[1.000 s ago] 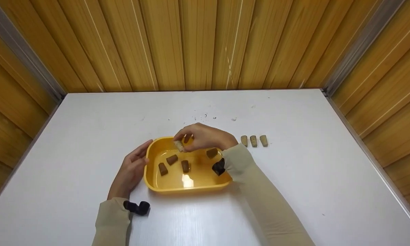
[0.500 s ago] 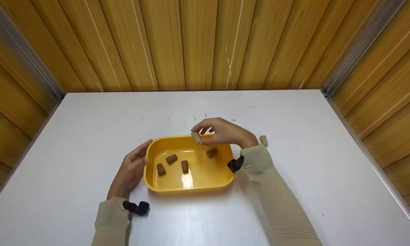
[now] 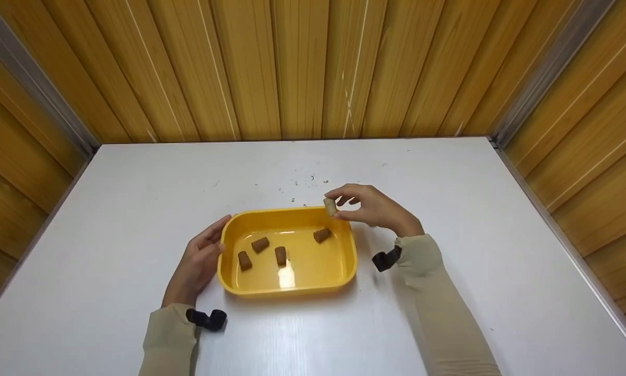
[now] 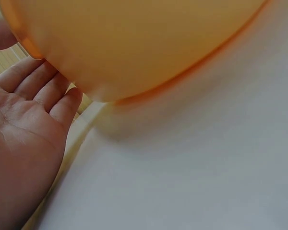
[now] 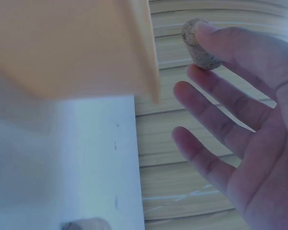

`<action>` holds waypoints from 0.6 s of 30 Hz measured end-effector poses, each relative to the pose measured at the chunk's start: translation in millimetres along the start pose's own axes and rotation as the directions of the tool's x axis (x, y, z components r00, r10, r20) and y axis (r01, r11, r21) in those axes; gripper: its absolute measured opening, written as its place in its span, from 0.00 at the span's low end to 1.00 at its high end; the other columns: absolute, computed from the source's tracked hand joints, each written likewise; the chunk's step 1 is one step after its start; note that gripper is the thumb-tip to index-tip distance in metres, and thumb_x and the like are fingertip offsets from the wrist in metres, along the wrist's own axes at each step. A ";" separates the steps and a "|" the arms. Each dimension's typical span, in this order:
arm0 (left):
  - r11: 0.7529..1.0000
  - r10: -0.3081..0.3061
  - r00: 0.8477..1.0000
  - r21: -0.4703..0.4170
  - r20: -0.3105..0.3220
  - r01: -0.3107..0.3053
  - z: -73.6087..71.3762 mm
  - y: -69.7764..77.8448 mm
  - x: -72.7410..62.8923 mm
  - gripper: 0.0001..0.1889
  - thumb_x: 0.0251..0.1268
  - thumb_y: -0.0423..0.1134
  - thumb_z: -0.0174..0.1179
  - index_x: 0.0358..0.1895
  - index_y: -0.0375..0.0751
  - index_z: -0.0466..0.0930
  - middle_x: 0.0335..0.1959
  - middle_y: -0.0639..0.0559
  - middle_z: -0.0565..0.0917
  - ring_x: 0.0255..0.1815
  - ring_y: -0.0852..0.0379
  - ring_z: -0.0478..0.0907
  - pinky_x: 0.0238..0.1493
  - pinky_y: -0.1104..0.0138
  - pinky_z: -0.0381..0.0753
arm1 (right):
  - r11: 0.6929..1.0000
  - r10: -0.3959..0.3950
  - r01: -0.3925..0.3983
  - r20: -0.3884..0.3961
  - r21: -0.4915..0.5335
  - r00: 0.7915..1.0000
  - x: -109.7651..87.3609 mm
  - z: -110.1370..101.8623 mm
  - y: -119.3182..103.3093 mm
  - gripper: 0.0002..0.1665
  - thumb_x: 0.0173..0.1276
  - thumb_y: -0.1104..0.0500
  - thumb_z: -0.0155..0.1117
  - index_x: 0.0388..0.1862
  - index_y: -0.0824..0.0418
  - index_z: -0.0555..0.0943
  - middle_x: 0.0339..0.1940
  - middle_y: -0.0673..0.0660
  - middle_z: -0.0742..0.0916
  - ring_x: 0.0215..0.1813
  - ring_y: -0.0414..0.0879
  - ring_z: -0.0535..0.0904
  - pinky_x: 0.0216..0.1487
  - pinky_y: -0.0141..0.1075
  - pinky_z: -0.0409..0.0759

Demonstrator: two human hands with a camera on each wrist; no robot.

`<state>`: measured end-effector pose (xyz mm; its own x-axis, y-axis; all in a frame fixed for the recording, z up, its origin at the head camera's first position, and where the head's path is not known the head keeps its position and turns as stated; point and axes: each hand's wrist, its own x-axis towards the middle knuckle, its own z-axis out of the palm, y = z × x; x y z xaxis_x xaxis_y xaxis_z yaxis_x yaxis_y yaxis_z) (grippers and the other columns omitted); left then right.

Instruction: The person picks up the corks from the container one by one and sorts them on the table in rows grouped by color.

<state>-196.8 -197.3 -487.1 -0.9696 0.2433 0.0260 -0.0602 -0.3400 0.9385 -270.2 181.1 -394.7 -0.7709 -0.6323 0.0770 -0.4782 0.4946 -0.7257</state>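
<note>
A light tan tapered cork (image 3: 330, 207) is pinched between the thumb and fingers of my right hand (image 3: 373, 209), above the far right rim of a yellow plastic bin (image 3: 286, 291). In the right wrist view the cork (image 5: 200, 45) sits between thumb and index finger, the other fingers spread. My left hand (image 3: 198, 263) touches the bin's left end; in the left wrist view its fairly straight fingers (image 4: 50, 88) lie against the outer wall. Inside the bin several corks lie apart, among them a cork (image 3: 245, 260) at left and another cork (image 3: 322, 235) at right.
The bin stands on a white table (image 3: 271, 339) with small dark specks beyond it. Wood-look panels (image 3: 302, 68) enclose the back and sides. A blurred tan object (image 5: 89, 224) lies on the table at the bottom of the right wrist view.
My right hand has moved right with the cork, from over the bin's middle to its far right corner. Corks on the table at right are now hidden behind it. My left hand stays put.
</note>
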 end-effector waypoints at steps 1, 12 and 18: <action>1.000 0.001 1.000 0.004 0.002 -0.001 -0.2 -0.1 -0.2 0.32 0.64 0.23 0.45 0.74 0.36 0.55 0.74 0.45 0.62 0.70 0.62 0.66 0.70 0.71 0.65 | 1.000 0.004 -0.004 -0.014 -0.005 1.000 -2.1 -0.3 2.9 0.26 0.63 0.56 0.68 0.61 0.57 0.78 0.56 0.54 0.84 0.55 0.52 0.79 0.63 0.50 0.75; 1.000 -0.009 1.000 -0.002 -0.011 0.009 2.0 0.1 -0.3 0.32 0.64 0.24 0.46 0.73 0.37 0.56 0.74 0.46 0.61 0.70 0.62 0.66 0.69 0.71 0.66 | 0.998 0.050 -0.053 -0.095 -0.030 0.994 -29.3 -14.5 26.8 0.27 0.64 0.61 0.66 0.63 0.60 0.76 0.59 0.58 0.82 0.57 0.56 0.78 0.62 0.55 0.76; 1.000 -0.021 1.000 -0.015 -0.016 0.021 1.6 0.8 0.2 0.31 0.65 0.23 0.45 0.73 0.36 0.56 0.74 0.46 0.62 0.70 0.62 0.67 0.69 0.71 0.67 | 0.996 0.075 -0.081 -0.130 -0.046 0.989 -44.2 -20.6 41.8 0.29 0.65 0.62 0.63 0.65 0.63 0.73 0.59 0.61 0.82 0.58 0.58 0.78 0.61 0.54 0.77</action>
<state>-196.7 -196.1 -485.7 -0.9719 0.2355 0.0007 -0.0838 -0.3488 0.9334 -264.8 242.0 -414.4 -0.8526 -0.5107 0.1105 -0.4326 0.5713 -0.6974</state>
